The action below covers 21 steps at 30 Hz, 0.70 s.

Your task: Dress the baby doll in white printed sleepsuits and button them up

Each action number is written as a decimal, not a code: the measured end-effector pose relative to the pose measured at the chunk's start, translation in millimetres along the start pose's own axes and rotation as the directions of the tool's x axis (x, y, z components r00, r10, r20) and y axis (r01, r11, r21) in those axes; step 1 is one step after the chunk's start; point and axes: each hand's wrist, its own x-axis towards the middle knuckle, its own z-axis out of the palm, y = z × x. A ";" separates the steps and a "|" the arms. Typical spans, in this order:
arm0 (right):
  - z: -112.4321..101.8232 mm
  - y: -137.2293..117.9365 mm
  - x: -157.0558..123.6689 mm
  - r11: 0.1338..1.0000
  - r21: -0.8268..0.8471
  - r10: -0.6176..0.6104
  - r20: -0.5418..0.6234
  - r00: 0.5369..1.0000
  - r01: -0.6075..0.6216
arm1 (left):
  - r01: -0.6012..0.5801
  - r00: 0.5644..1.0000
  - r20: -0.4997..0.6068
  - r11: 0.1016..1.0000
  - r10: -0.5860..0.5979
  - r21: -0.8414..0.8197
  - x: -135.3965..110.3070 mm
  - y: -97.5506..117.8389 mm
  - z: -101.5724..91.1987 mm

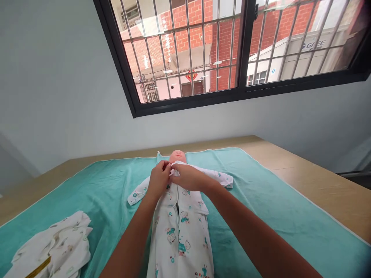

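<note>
A baby doll [177,156] lies on its back on a teal towel [255,200], dressed in a white printed sleepsuit [181,227]. Both my hands meet at the suit's collar, just below the doll's chin. My left hand [159,180] pinches the left edge of the collar with closed fingers. My right hand [188,177] grips the opposite edge, fingers pressed together on the fabric. The front opening of the suit gapes slightly lower down.
A second folded white printed garment [55,247] lies on the towel at the near left. The towel covers a wooden table [319,181] set against a grey wall. A barred window [232,50] is above.
</note>
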 end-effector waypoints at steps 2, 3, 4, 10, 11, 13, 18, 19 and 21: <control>-19.4 -10.6 -12.6 0.996 -0.056 0.075 0.040 0.996 -0.072 | -0.061 0.996 0.078 0.991 0.052 0.118 -20.6 3.9 -9.8; -27.1 -14.9 -18.3 0.987 -0.106 0.126 0.049 0.991 -0.120 | -0.082 0.990 0.122 0.985 0.064 0.154 -31.8 4.6 -13.7; -32.6 -18.6 -22.9 0.973 -0.163 0.177 0.063 0.982 -0.165 | -0.097 0.985 0.162 0.978 0.068 0.182 -42.4 4.3 -16.9; -17.7 -32.1 -24.9 0.913 -0.380 0.265 0.272 0.925 -0.150 | -0.093 0.980 0.196 0.953 0.036 0.289 -69.6 -7.2 -15.8; -12.6 -33.5 -23.3 0.907 -0.404 0.251 0.286 0.925 -0.122 | -0.098 0.981 0.190 0.944 0.038 0.316 -69.5 -9.6 -13.8; -5.0 -36.0 -21.6 0.895 -0.435 0.239 0.283 0.929 -0.098 | -0.124 0.981 0.186 0.929 0.062 0.348 -68.9 -14.7 -11.0; 8.5 -43.4 -25.4 0.873 -0.474 0.247 0.225 0.943 -0.116 | 0.025 0.994 0.109 0.999 -0.028 0.024 -69.7 -24.1 -14.6; 11.5 -44.8 -26.0 0.866 -0.484 0.248 0.199 0.948 -0.124 | 0.085 0.992 0.099 0.995 -0.079 -0.059 -70.0 -24.8 -15.9; 16.4 -45.9 -25.8 0.857 -0.495 0.252 0.157 0.955 -0.145 | 0.173 0.982 0.108 0.967 -0.155 -0.185 -70.4 -25.1 -17.6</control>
